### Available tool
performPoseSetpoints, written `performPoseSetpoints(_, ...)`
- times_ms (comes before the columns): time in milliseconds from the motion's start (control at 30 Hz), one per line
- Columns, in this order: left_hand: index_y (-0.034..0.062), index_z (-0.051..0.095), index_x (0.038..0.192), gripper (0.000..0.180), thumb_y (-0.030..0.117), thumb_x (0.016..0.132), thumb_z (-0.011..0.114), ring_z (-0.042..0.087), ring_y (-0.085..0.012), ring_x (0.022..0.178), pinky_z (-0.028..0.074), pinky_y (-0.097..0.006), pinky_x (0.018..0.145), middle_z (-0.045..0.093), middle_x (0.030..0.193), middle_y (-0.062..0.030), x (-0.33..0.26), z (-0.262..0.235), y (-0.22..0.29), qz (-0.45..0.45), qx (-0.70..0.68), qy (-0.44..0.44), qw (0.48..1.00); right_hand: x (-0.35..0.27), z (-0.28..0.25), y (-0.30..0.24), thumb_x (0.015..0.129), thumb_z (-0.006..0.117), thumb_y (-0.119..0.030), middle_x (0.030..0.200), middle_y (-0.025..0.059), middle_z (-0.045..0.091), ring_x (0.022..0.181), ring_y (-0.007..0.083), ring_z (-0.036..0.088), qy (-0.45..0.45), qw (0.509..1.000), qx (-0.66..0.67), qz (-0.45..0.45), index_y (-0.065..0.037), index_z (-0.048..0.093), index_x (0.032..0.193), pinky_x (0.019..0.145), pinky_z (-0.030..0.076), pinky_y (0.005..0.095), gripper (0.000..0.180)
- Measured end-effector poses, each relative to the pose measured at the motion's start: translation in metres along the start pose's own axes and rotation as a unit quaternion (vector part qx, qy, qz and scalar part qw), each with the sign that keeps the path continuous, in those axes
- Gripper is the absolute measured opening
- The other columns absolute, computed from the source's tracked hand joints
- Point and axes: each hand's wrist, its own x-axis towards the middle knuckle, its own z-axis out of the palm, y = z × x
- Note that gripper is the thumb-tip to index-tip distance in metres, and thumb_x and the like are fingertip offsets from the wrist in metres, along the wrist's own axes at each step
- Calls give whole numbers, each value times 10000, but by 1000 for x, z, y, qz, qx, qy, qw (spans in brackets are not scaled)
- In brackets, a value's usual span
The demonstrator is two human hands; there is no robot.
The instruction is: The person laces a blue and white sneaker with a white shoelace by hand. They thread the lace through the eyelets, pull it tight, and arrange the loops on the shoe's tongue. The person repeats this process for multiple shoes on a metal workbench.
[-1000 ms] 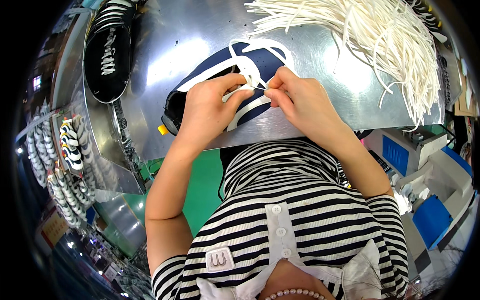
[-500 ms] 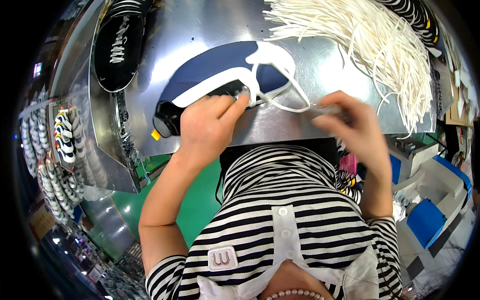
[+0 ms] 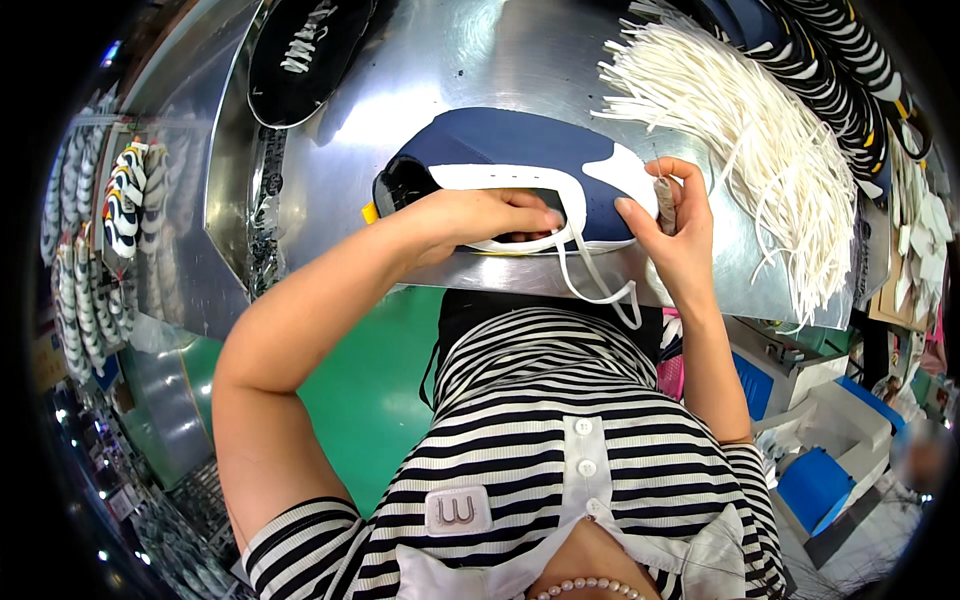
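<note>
Mid-lacing, by the look of it: left hand (image 3: pixel 480 215) pressing flat on the navy-and-white shoe upper (image 3: pixel 500 165) lying on the steel bench (image 3: pixel 420 70), right hand (image 3: pixel 672 215) pinched on the white lace (image 3: pixel 590 275), probably calling next for a steady pull through the eyelet.

A shiny sheet-metal workbench (image 3: pixel 450 60) carries everything. A navy-blue shoe upper with white trim (image 3: pixel 510 150) lies near its front edge, at the middle. A loose heap of white shoelaces (image 3: pixel 760 140) spreads along its right side. A black shoe upper with white lacing (image 3: pixel 305 50) lies toward its far left corner.
</note>
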Motion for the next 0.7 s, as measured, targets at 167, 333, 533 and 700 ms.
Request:
performPoseSetpoints(167, 53, 744, 932, 205, 243, 875, 695, 618, -145, 798, 472, -279, 713, 709, 871, -31, 9, 4, -6, 121, 41, 30, 991, 3, 5, 0, 825, 784, -100, 1026, 74, 628, 867, 102, 578, 35, 998, 9, 57, -58, 500, 1174, 724, 462, 232, 452)
performPoseSetpoints(333, 9, 736, 977, 177, 156, 892, 684, 637, -128, 752, 508, -275, 728, 711, 823, -63, 21, -6, -11, 282, 193, 180, 922, 4, -4, 9, 832, 785, -150, 1014, 101, 621, 877, 121, 579, 70, 981, 86, 160, -57, 521, 1150, 736, 470, 245, 424)
performPoseSetpoints(533, 12, 739, 987, 164, 146, 899, 705, 645, -84, 786, 507, -239, 731, 729, 871, -44, 22, -2, -6, 187, 3, 89, 978, 10, -5, 4, 837, 780, -171, 984, 77, 614, 858, 106, 567, 12, 991, 30, 130, -48, 533, 1141, 704, 460, 237, 410)
performPoseSetpoints(700, 6, 680, 857, 98, 103, 865, 693, 618, -236, 748, 489, -326, 689, 658, 816, -113, 8, -12, -6, 406, 380, 309, 772, 6, -5, 21, 835, 792, -193, 899, 38, 615, 757, 68, 531, 53, 990, 84, 97, -50, 540, 1138, 616, 406, 208, 419)
